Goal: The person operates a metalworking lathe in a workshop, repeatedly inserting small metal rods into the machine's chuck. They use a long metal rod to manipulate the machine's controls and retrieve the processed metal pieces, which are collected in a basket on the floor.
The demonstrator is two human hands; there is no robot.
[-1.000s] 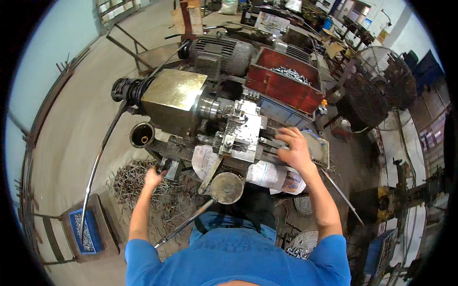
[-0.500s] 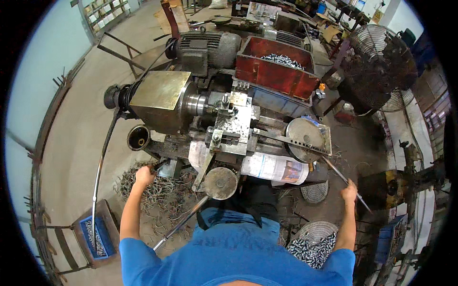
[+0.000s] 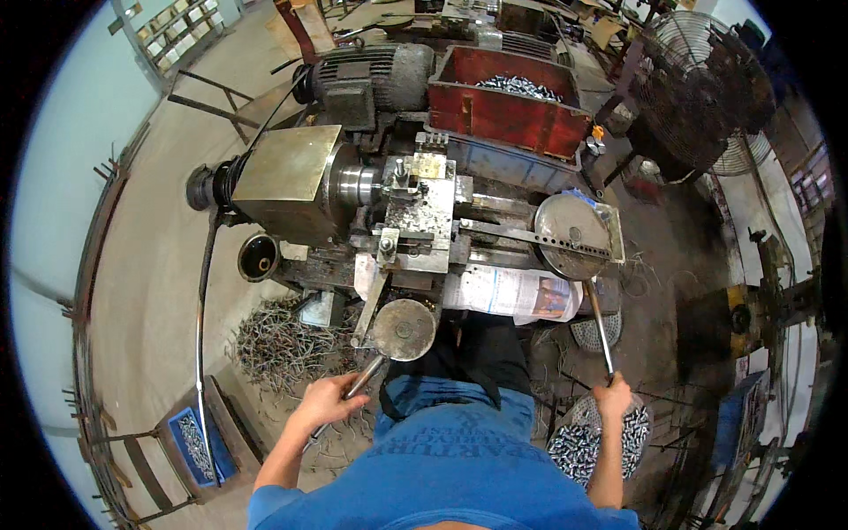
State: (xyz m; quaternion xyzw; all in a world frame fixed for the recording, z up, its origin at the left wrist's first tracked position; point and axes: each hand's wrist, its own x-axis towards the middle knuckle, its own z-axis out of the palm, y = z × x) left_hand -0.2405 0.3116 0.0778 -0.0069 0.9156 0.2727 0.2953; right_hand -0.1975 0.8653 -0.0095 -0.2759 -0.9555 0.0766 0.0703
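Note:
In front of me stands a small lathe with a metal headstock cover [image 3: 284,173], a bright spindle [image 3: 356,186] and a chip-covered tool slide [image 3: 417,221]. My right hand [image 3: 612,396] is closed round the lower end of the right lever [image 3: 602,331], a steel rod that runs up to a round disc [image 3: 572,228] and a perforated bar [image 3: 521,237]. My left hand [image 3: 329,401] is at the left lever [image 3: 364,376], fingers and thumb on either side of its rod. That rod slants down from a smaller round disc [image 3: 404,329].
A red bin [image 3: 512,120] of small metal parts sits behind the lathe. Tangled metal shavings [image 3: 287,346] lie at left, near a blue tray [image 3: 193,449]. A basket of metal pieces [image 3: 587,455] is by my right forearm. A large fan [image 3: 702,93] stands far right.
My left hand has come from above the shavings to the left lever. My right hand, holding the right lever, has swung inward and down, and that lever now points more steeply down.

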